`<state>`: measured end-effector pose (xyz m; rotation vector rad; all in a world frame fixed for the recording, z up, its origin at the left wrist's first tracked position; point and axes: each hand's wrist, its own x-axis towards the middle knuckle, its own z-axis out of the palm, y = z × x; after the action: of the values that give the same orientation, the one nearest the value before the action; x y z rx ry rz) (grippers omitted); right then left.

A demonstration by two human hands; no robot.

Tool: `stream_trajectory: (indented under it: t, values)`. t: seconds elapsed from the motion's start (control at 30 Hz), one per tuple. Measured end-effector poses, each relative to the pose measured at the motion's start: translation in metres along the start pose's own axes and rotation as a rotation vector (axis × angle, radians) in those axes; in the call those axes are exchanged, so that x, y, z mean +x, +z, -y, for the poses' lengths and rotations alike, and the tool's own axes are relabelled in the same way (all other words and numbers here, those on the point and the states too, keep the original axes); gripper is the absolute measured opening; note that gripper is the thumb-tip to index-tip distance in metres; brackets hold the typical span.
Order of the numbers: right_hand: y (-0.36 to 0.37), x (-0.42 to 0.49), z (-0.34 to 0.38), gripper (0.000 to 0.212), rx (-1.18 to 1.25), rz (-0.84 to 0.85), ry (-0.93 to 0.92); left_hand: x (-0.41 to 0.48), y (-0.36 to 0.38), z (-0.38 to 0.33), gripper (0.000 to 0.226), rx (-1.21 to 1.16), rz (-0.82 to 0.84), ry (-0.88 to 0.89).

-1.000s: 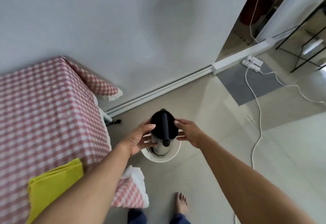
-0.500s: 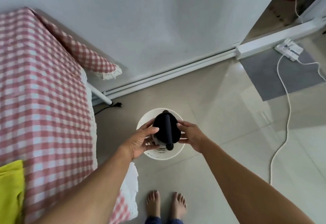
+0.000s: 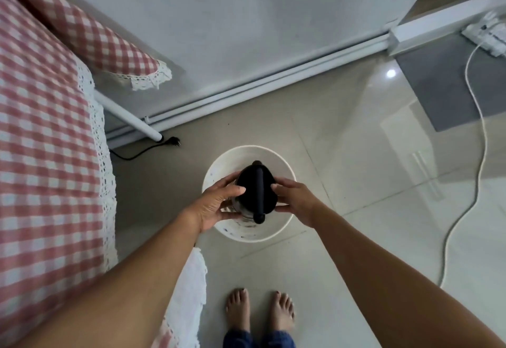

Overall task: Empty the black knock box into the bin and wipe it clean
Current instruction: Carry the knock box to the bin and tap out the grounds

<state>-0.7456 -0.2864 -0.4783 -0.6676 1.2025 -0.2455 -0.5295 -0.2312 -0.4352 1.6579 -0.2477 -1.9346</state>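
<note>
The black knock box [image 3: 247,189], round with a black bar across its top, hangs directly above the white bin [image 3: 284,180] on the floor. My left hand [image 3: 216,205] grips its left side and my right hand [image 3: 294,200] grips its right side. The box's opening faces up toward me, and its lower body looks shiny. Dark specks dot the bin's inner wall near its front rim. The box and my hands hide the bin's bottom.
A table with a red-and-white checked cloth [image 3: 41,156] stands at my left, its white leg [image 3: 128,117] reaching the floor. A black plug and cord [image 3: 153,148] lie by the wall. A white cable [image 3: 476,161] runs from a power strip [image 3: 484,38] at right. My bare feet [image 3: 260,312] stand below.
The view has tilted down and shifted, so the whole bin now shows under the knock box. Both hands keep the same hold on the box above the bin.
</note>
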Motion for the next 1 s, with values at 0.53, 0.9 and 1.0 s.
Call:
stream_trajectory:
  t: [0.53, 0.9, 1.0]
  values:
    - [-0.015, 0.025, -0.038, 0.045, -0.624, -0.656, -0.147, 0.043, 0.000, 0.025, 0.060, 0.167, -0.204, 0.126]
    - [-0.008, 0.039, -0.064, 0.074, -0.702, -0.579, -0.132, 0.062, 0.000, 0.043, 0.068, 0.326, -0.359, 0.249]
    - [-0.008, 0.040, -0.068, 0.079, -0.732, -0.608, -0.144, 0.069, 0.001, 0.053, 0.066, 0.398, -0.424, 0.265]
